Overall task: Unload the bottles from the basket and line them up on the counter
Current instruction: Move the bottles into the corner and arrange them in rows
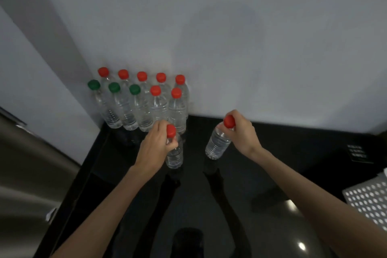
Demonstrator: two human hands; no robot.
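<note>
Several clear water bottles stand in two rows against the white wall on the black counter (282,153): the back row (142,76) has red caps, the front row has three green caps (114,87) and two red caps (176,92). My left hand (156,145) grips the neck of a red-capped bottle (174,156) just in front of the rows. My right hand (240,130) grips the neck of another red-capped bottle (217,144), tilted, to the right of the rows. The white perforated basket (368,201) shows at the right edge.
A stainless steel appliance (27,174) flanks the counter on the left. A small black sign (359,153) lies on the counter at the right. The white wall closes off the back of the counter.
</note>
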